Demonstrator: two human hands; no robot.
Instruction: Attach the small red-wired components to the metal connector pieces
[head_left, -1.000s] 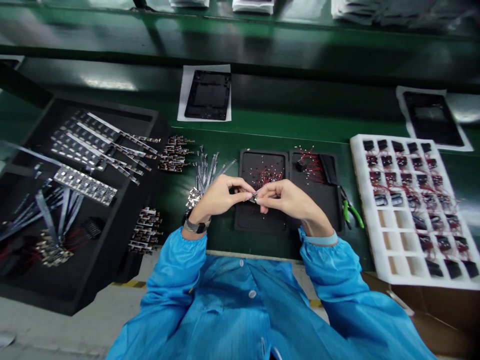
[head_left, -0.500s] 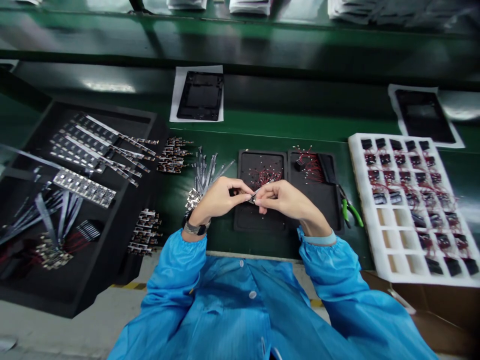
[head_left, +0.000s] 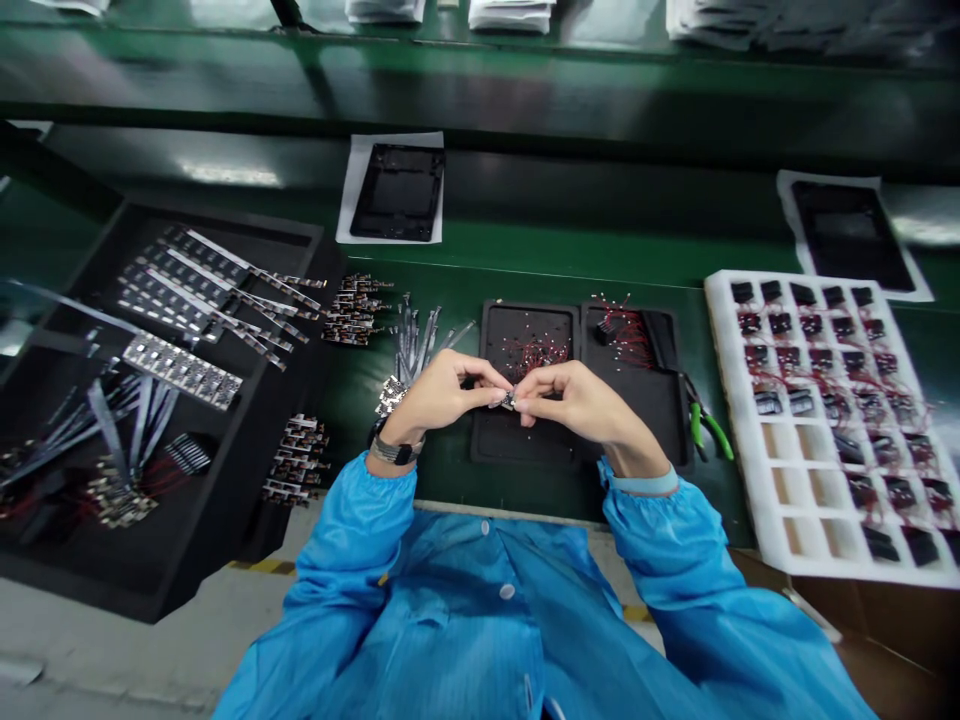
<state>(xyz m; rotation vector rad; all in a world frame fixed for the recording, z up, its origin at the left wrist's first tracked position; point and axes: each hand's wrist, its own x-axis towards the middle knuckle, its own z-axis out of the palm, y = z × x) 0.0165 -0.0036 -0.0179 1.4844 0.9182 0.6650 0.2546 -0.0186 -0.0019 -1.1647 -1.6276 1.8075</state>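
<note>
Small silvery circuit board point(head_left: 508, 401) sits between the fingertips of both hands, above the black plastic tray with two joined parts point(head_left: 523, 435). From the left, a large black box point(head_left: 176, 560) holds pale strips of components point(head_left: 180, 290), a silvery panel of joined boards point(head_left: 182, 371) and grey flat ribbon cables point(head_left: 109, 430) with small boards at their ends. Right of the box, component strips point(head_left: 354, 312) lie on the green bench point(head_left: 450, 480). Next, grey ribbon cables with speckled boards point(head_left: 409, 345) lie beside the left hand point(head_left: 442, 393), whose thumb and index finger pinch one side of the board. The right hand point(head_left: 574, 400) pinches the other side with thumb and index finger; its remaining fingers are curled. Red wires with white ends point(head_left: 544, 352) lie in the tray beyond the hands. Green-handled pliers point(head_left: 709, 430) rest just beside the tray's right edge. Farther right, a white foam tray point(head_left: 776, 545) holds black parts with red wires point(head_left: 814, 325) in its compartments.
</note>
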